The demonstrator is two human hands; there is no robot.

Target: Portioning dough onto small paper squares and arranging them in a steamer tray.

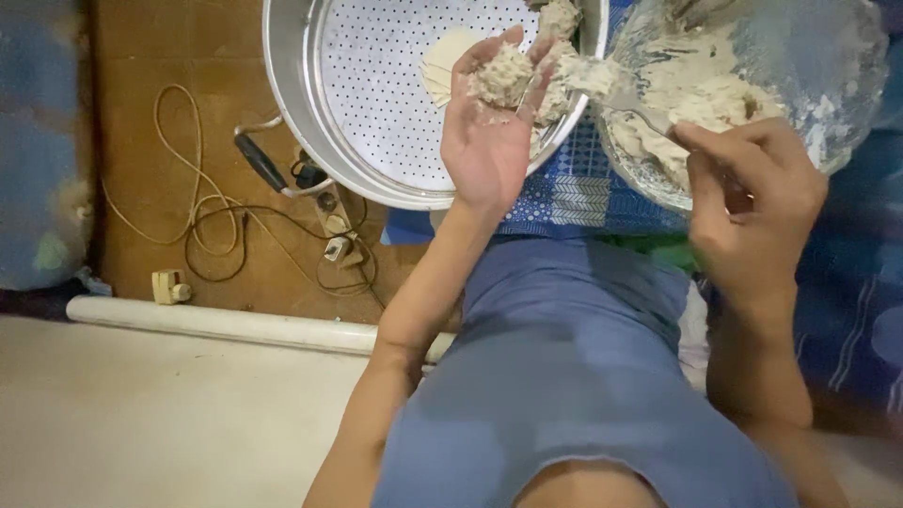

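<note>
My left hand (487, 122) is held palm up over the edge of a large metal steamer pan (292, 103) with a perforated tray (376, 85). A lump of pale minced filling (501, 75) rests on its fingers, on what looks like a thin wrapper. My right hand (752, 202) grips the handle of a metal fork (632, 105), whose filling-coated tip touches the lump. A glass bowl (828, 103) holding more of the pale filling (701, 89) sits just above my right hand. A pale round wrapper (440, 61) lies on the perforated tray.
The pan has a black handle (261, 162) at its left. Loose cables (202, 212) and a plug (336, 247) lie on the brown floor (141, 56). A white pipe (235, 325) runs along the floor. A blue patterned cloth (574, 198) lies under bowl and pan.
</note>
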